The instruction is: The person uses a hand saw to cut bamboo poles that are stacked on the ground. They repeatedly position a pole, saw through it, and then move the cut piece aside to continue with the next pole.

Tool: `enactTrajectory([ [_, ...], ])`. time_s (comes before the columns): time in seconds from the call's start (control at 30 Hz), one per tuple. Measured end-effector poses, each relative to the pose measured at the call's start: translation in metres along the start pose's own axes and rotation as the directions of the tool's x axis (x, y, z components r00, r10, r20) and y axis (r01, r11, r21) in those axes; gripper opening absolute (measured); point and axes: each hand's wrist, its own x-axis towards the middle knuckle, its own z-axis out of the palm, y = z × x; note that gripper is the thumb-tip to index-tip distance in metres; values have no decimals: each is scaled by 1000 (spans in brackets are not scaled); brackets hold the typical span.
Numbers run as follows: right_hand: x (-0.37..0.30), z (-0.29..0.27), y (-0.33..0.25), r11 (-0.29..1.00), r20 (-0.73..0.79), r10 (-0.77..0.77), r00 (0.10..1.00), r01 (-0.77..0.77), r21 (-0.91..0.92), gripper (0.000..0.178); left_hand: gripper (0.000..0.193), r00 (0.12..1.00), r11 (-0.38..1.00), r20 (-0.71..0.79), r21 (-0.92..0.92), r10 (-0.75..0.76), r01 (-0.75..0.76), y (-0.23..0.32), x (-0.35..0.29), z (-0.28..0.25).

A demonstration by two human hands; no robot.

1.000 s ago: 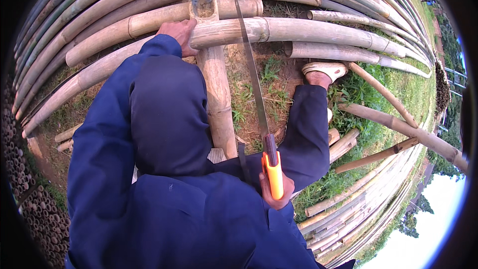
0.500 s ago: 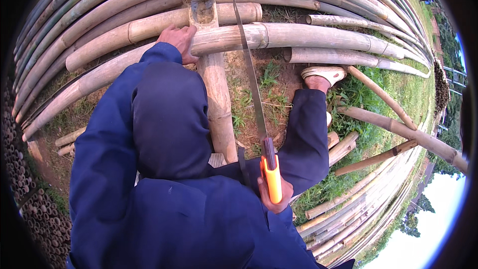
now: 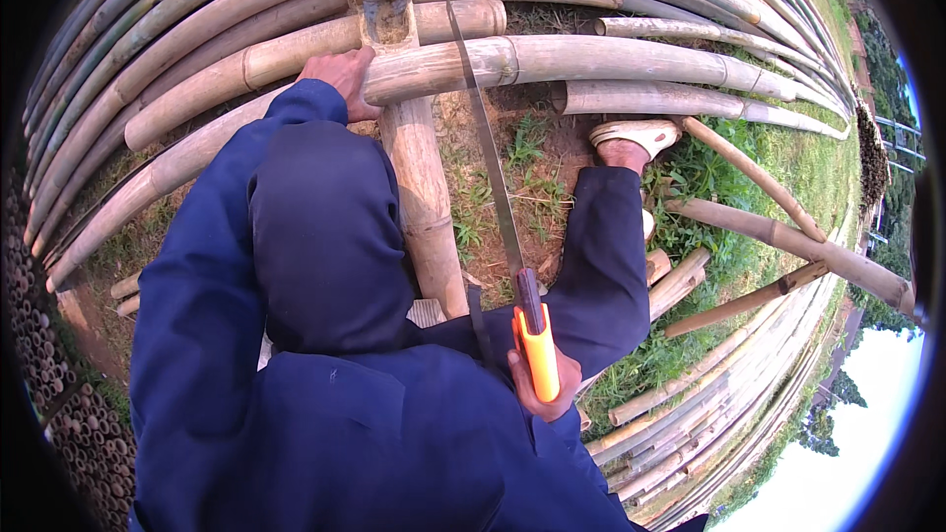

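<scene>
A handsaw with an orange grip point(image 3: 538, 360) and a long, narrow metal blade point(image 3: 490, 153) is in my right hand point(image 3: 558, 386), its fingers closed round the handle. The blade lies across a thick bamboo pole point(image 3: 611, 61), left of one of its ring joints, with the tip reaching past the far side. My left hand point(image 3: 340, 79) is closed at the pole's left end; some fingers are hidden. Beneath that end lies a bamboo support point(image 3: 422, 172) with a notch cut out near its far end. I cannot see how deep the blade is in the pole.
Rows of long bamboo poles point(image 3: 177, 69) lie on both sides and beyond. My clog-shod foot point(image 3: 639, 135) is near another pole's end. Crossed bamboo props point(image 3: 788, 254) stand at right. Stacked cut ends point(image 3: 84, 443) fill the lower left, more poles point(image 3: 719, 404) the lower right.
The saw blade has slid slightly back toward me across the pole, with less of its tip beyond it. The whole view has shifted a little; both hands keep their hold.
</scene>
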Motion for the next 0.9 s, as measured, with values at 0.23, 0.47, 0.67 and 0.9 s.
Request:
enactTrajectory([
  [0.23, 167, 74, 29, 962, -91, -10, 996, 34, 271, 12, 77, 999, 999, -44, 22, 27, -26, 7, 11, 1],
  [0.47, 6, 7, 14, 998, 4, 25, 1000, -26, 64, 39, 77, 1000, 1000, 11, 7, -9, 9, -2, 1, -1],
  [0.67, 135, 55, 35, 980, -47, 56, 997, -46, 193, 10, 75, 993, 1000, -122, 22, 9, -6, 3, 6, 17],
  [0.9, 84, 23, 2, 987, 11, 66, 998, -67, 149, 25, 80, 995, 1000, -97, 2, -10, 11, -6, 5, 10],
])
